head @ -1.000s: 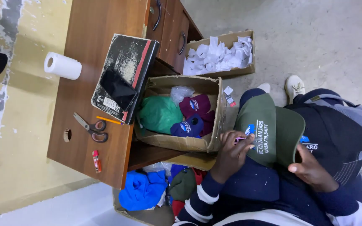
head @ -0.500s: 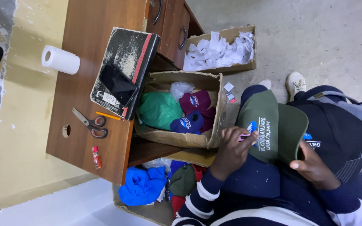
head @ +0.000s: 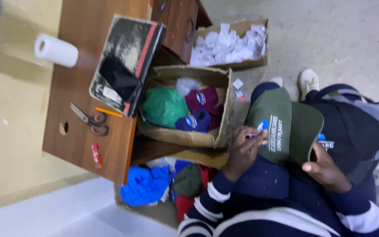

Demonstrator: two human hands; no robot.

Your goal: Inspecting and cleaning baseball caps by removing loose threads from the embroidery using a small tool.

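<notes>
Here you are, seated on the floor with the green cap (head: 286, 127) across your lap, and both hands are on it. Your left hand (head: 244, 149) sits at the crown side, fingers curled and pinching something small and pink against the cap's front, just by the blue tag; what that small thing is, you cannot tell from here. Your right hand (head: 325, 169) is at the brim side, fingers closed on the brim's edge from below, thumb showing on top. So the cap lies between your hands, its long axis running from crown on your left to brim on your right, and the left hand is the nearer one to the tag.

Just beyond your left hand stands the open cardboard box (head: 224, 109), tucked against the bench (head: 84, 66). Count in it: one green bundle (head: 163, 105), at least one maroon cap (head: 202, 98) and one blue cap (head: 196, 120), with more folds under them too tangled to number. A second box (head: 259, 26) further off holds white paper scraps. A third lot of blue, green and red cloth (head: 145, 186) lies low by your left arm.

On the bench: one paper roll (head: 55, 50), one pair of scissors (head: 91, 120), one pencil (head: 109, 112), one small red tube (head: 96, 156), one black box lid (head: 126, 61)
</notes>
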